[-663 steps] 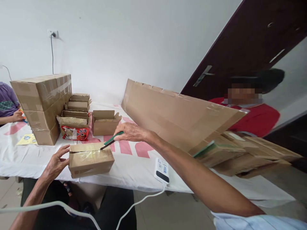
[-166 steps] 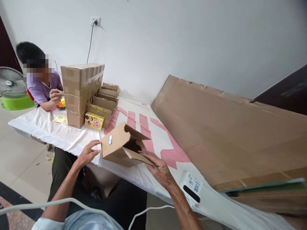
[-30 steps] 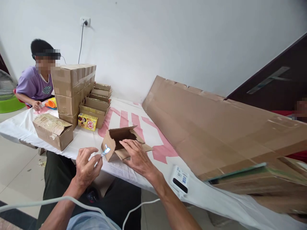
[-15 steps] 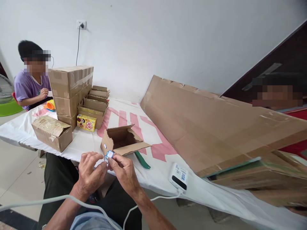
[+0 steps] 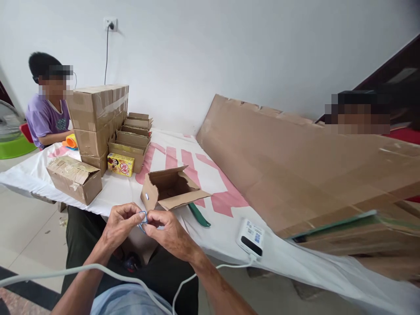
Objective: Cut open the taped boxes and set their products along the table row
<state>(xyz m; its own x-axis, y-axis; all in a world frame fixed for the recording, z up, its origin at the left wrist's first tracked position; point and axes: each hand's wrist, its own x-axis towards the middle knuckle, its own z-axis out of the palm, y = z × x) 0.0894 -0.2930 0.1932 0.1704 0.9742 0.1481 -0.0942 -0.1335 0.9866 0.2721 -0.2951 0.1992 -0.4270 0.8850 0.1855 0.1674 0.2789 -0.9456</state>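
In front of my lap, both hands meet just off the table's near edge. My left hand pinches a small blue-edged white label between thumb and fingers. Closed at the same spot, my right hand has its fingertips on the label's other side; the fingers partly cover it. Just beyond them an open cardboard box lies with its flaps spread, and a small white oval label shows on its left end. A green curved strip-like object sticks out from beside the box.
Stacked taped cartons stand at left, with a closed carton, a yellow snack box and open boxes nearby. A large cardboard sheet leans at right. A white device trails a cable. Two people sit across.
My hands have drawn closer around the label, the left hand now gripping it more plainly. The view has shifted slightly. The person at left has lowered a hand.
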